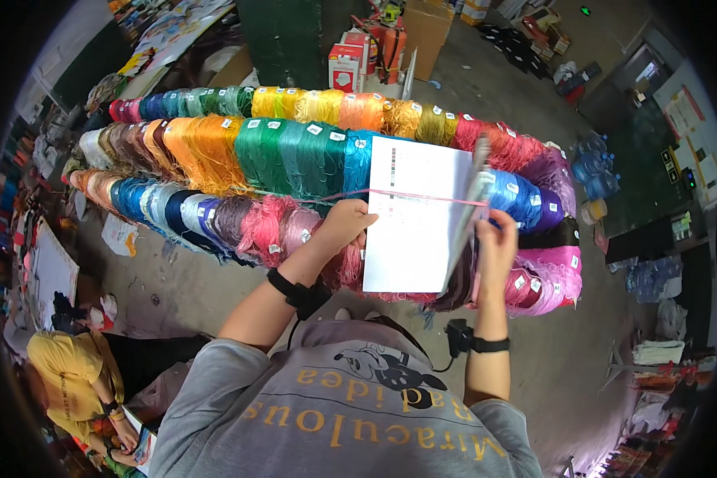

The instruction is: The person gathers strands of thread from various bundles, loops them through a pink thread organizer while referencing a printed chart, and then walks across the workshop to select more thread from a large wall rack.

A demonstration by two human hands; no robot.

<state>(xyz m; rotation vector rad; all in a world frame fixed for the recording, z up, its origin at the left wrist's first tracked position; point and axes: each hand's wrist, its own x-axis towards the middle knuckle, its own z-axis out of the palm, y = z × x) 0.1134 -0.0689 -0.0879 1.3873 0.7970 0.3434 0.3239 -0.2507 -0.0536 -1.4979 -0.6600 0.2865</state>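
Left hand [344,223]: its grip is closed on the left edge of a white sheet [410,215], thumb on the face, fingers behind.
Right hand [494,243]: grip closed on the right side of the sheet, where further pages [468,211] fan out edge-on; a thin pink thread [422,197] runs across the paper at about its upper third, from the yarn on the left to the right-hand edge.
Sheet: held upright at the centre of the view, in front of the yarn; a narrow column of small coloured swatches runs down it near 12 o'clock of the page.
Yarn rack [295,151]: rows of tagged skeins curve from 9 o'clock round to 3 o'clock, going red, orange, green, teal, blue, purple, pink. The pink skeins [546,279] lie just beside the right hand at 4 o'clock.
Wrists: a black band on each, with a cable.
Other person [72,374]: in a yellow shirt, at 8 o'clock, well apart, holding something small.
Floor [199,287]: bare concrete below the rack.
Step in hand: judged from the pose, comparing the swatch column and the pink thread with the skeins.
Next move: likely calls for keeping the page steady with one hand and freeing the other to reach a matching skein.
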